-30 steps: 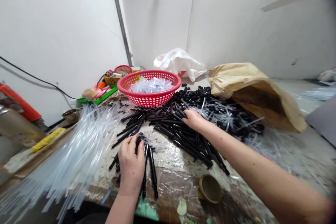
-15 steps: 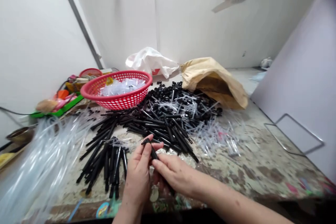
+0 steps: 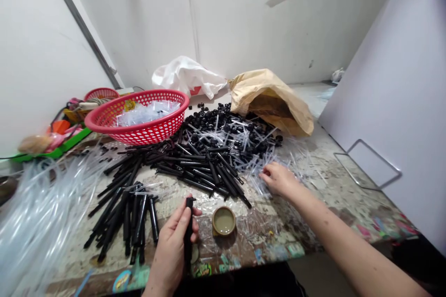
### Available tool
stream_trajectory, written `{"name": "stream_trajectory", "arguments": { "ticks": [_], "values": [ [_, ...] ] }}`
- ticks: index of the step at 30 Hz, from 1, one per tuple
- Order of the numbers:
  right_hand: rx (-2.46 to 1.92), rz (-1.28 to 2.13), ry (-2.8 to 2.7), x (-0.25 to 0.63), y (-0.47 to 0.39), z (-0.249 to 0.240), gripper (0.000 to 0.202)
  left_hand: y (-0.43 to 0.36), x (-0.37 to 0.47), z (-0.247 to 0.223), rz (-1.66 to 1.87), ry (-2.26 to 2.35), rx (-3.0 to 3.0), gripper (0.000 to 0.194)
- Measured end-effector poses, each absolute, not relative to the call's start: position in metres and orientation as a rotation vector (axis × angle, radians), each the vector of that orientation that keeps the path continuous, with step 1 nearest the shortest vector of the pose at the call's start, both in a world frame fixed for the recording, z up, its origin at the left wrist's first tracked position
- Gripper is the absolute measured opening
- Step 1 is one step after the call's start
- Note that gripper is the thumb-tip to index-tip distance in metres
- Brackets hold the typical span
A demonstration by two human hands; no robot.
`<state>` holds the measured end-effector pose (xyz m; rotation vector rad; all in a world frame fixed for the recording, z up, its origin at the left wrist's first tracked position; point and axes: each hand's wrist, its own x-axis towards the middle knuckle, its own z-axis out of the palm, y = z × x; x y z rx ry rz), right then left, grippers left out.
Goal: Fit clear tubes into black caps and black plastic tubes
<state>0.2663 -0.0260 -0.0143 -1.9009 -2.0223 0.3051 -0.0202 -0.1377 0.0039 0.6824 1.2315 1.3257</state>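
My left hand (image 3: 176, 234) is closed around a black plastic tube (image 3: 188, 236), held nearly upright near the table's front edge, with a small nub at its top. Farther right, my right hand (image 3: 278, 178) reaches into a heap of short clear plastic tubes (image 3: 256, 178); its fingers are bent down at the heap, and whether a piece sits between them is hidden. Between the hands stands a small round cup (image 3: 224, 221) of pale liquid. Many black tubes (image 3: 198, 171) lie piled beyond, with another bunch (image 3: 128, 218) left of my left hand.
A red plastic basket (image 3: 139, 134) holds clear pieces at the back left. Behind the heap of small black caps (image 3: 209, 120) lies an open brown paper bag (image 3: 275, 102). Long clear tubing (image 3: 45, 222) covers the left side. A bent metal wire stand (image 3: 369, 167) is at right.
My right hand has left the black tube and moved right to the clear tubes. My left hand keeps the tube, now lower and more upright. The cup has come into sight.
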Motion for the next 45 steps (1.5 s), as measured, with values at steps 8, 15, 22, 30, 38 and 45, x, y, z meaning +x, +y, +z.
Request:
{"name": "stream_trajectory", "arguments": {
  "ticks": [8, 15, 22, 30, 38, 45],
  "values": [
    [-1.775, 0.27, -1.895, 0.254, -0.016, 0.008, 0.022, -0.146, -0.028, 0.007, 1.292, 1.258, 0.669, 0.052],
    [-1.184, 0.762, -2.235, 0.201, -0.072, 0.034, 0.022, -0.155, -0.028, 0.003, 1.273, 1.218, 0.666, 0.052],
    [-1.046, 0.158, -2.627, 0.181, -0.099, 0.021, 0.017, -0.162, -0.024, 0.001, 1.201, 1.237, 0.658, 0.059],
    [-1.136, 0.124, -2.571, 0.176, -0.101, 0.028, 0.014, -0.165, -0.024, 0.0, 1.177, 1.214, 0.691, 0.054],
    [-1.21, 0.98, -2.043, 0.158, -0.106, 0.051, 0.016, -0.17, -0.019, 0.009, 1.24, 1.11, 0.646, 0.04],
    [-1.169, 0.933, -2.044, 0.146, -0.109, 0.051, 0.016, -0.174, -0.021, 0.015, 1.299, 1.066, 0.628, 0.028]
  ]
}}
